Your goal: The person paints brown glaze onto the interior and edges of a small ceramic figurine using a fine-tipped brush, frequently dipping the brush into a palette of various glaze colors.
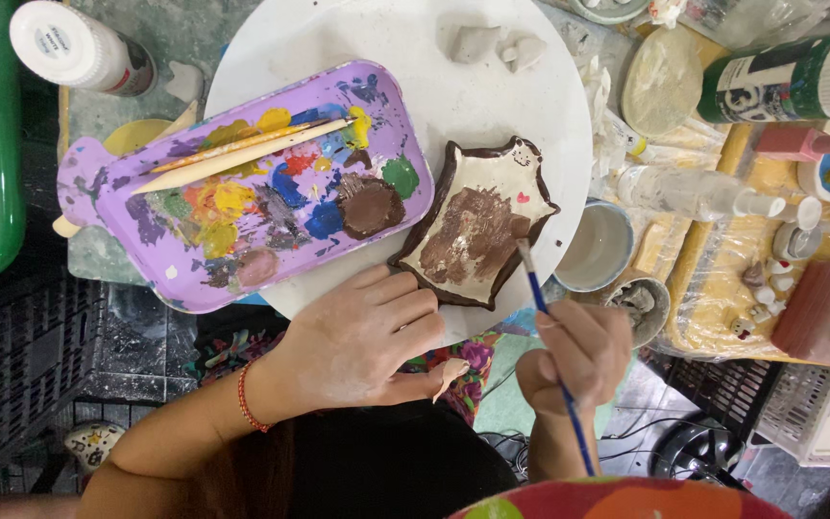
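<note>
My right hand (576, 354) pinches the brush (542, 306) on the dish (477, 231); left hand (362, 341), flat, perhaps steadying it, risks smearing wet brown paint.

My left hand (362, 346) lies flat, palm down, fingers together; my right hand (578, 351) is curled in a pinch grip, wrist bent

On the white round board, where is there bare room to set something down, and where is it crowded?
Bare room lies on the white round board between the purple palette, the grey clay lumps and the brown-painted dish. Its near edge is taken by the left hand. The yellow tray to the right is crowded with bottles and cups.
</note>
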